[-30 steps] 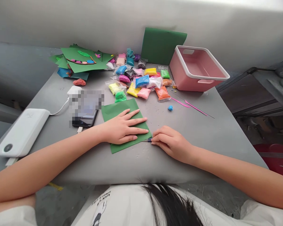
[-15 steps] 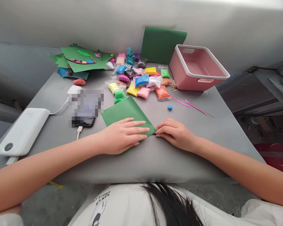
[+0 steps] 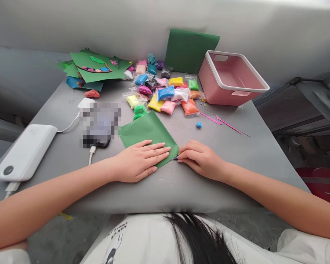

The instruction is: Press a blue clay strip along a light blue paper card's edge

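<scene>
A green paper sheet (image 3: 147, 130) lies on the grey table (image 3: 181, 183) in front of me. My left hand (image 3: 140, 161) presses flat on its near part, fingers stretched toward the right corner. My right hand (image 3: 199, 159) rests on the table just right of that corner, fingers pinched on a small thin tool (image 3: 175, 158) whose blue tip touches the sheet's edge. Most of the tool is hidden inside the hand.
Several bags of coloured clay (image 3: 165, 93) lie behind the sheet, with a pink bin (image 3: 231, 79), an upright green sheet (image 3: 189, 51), pink sticks (image 3: 222, 123) and a blue clay ball (image 3: 198, 124). At left: phone (image 3: 99, 124), white power bank (image 3: 24, 152), decorated green papers (image 3: 95, 68).
The green sheet has turned and slid under my left hand, so a corner now points at my right hand. My right hand moved up and slightly left with the tool.
</scene>
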Demonstrator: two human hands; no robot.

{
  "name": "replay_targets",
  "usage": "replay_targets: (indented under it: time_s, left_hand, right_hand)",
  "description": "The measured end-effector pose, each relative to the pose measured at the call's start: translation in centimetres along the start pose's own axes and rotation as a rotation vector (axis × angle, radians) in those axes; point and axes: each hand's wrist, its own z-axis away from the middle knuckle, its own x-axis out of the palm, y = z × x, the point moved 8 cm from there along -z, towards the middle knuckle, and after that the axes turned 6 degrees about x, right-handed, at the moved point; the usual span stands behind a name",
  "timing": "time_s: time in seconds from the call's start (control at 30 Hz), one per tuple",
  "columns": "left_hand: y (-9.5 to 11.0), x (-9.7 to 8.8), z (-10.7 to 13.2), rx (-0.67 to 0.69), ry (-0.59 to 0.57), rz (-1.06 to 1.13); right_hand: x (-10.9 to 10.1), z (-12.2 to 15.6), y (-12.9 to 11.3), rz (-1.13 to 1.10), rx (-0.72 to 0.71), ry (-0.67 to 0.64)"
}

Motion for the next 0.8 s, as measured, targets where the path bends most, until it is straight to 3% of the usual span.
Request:
replay_targets:
  time_s: [0.8]
  left_hand:
    - [-0.2, 0.1, 0.1, -0.015, -0.021, 0.003]
  right_hand:
    - [0.8, 0.1, -1.1, -0.017, 0.025, 0.015]
